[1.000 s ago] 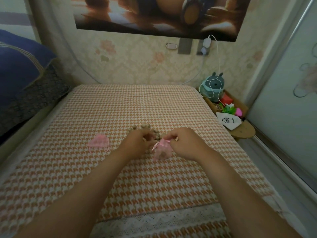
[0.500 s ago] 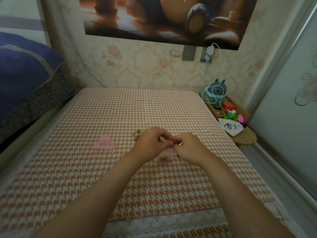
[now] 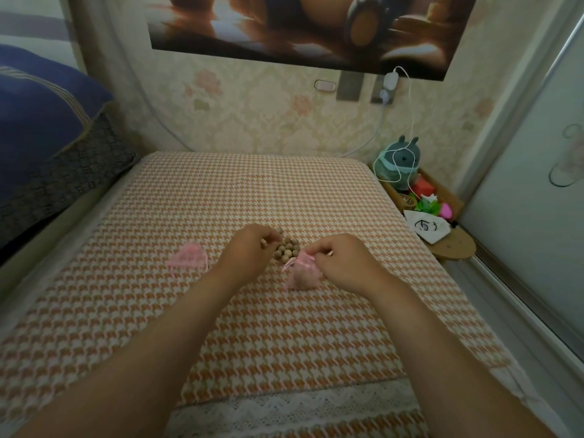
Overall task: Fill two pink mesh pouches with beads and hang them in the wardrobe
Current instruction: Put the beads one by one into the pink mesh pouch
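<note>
A filled pink mesh pouch (image 3: 303, 273) sits upright on the houndstooth bed cover (image 3: 284, 327). My right hand (image 3: 341, 263) pinches its drawstring at the neck. A small heap of brown wooden beads (image 3: 287, 248) lies just behind the pouch. My left hand (image 3: 249, 251) rests beside the heap, fingers curled at the beads; what they hold is hidden. A second pink mesh pouch (image 3: 188, 260) lies flat on the cover to the left, untouched.
A blue pillow (image 3: 41, 121) and a dark cushion (image 3: 63, 181) sit at the left. A wooden side shelf (image 3: 452, 245) on the right carries a plush toy (image 3: 399, 165), small toys and a white cloth. A sliding door (image 3: 537, 191) runs along the right.
My hands, joined over the pouch half a second ago, have parted. The left hand moved back to the beads, and the right hand stays at the pouch's neck.
</note>
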Demonstrator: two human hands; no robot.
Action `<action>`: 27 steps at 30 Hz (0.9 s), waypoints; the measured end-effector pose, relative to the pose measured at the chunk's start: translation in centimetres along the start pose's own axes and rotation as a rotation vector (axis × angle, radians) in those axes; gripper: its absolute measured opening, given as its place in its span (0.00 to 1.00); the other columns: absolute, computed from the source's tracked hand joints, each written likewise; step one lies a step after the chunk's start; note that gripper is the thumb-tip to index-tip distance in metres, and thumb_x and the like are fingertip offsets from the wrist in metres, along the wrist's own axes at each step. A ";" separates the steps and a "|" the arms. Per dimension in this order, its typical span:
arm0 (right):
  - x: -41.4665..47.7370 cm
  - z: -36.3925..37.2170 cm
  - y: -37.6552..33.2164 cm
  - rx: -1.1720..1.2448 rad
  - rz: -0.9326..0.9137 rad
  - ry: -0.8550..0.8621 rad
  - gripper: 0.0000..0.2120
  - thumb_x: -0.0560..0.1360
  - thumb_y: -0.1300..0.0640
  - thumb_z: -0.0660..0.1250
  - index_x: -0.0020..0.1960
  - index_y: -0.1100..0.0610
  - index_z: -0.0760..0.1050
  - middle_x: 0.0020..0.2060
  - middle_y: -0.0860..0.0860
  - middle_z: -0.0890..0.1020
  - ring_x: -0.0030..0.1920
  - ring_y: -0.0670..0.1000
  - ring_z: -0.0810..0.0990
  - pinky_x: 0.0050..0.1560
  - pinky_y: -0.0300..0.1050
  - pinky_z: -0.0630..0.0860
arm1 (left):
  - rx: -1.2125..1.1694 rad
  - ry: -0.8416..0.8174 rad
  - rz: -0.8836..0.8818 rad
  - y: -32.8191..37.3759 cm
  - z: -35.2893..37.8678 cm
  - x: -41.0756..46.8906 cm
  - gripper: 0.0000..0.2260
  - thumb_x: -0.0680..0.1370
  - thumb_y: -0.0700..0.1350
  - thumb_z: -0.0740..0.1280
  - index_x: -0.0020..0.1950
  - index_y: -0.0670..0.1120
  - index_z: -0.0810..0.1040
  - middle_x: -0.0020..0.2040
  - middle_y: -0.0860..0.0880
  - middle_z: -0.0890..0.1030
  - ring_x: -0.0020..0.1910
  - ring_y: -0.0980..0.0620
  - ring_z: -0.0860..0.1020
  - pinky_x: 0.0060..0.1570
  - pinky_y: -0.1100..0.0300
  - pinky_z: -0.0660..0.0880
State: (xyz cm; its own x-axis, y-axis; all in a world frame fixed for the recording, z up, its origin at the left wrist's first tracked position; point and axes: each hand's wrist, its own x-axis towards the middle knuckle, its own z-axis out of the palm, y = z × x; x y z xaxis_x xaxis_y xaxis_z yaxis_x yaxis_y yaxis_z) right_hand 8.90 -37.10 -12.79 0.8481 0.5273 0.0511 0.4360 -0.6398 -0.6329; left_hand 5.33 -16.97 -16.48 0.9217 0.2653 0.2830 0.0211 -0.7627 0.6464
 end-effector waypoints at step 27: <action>0.8 0.0 -0.3 0.010 0.017 -0.054 0.15 0.76 0.55 0.68 0.62 0.49 0.82 0.56 0.43 0.84 0.56 0.43 0.80 0.54 0.38 0.75 | -0.303 0.016 0.084 3.7 -0.6 -0.4 0.03 0.75 0.47 0.73 0.47 0.52 0.81 0.42 0.58 0.82 0.40 0.61 0.79 0.39 0.71 0.75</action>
State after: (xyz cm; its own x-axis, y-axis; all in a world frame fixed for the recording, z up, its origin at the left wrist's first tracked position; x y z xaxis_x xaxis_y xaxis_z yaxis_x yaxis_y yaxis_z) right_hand 9.49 -36.50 -12.51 0.8378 0.5459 -0.0008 0.4186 -0.6432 -0.6411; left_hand 4.83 -19.53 -13.79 0.9091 0.2201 0.3538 -0.1734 -0.5721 0.8017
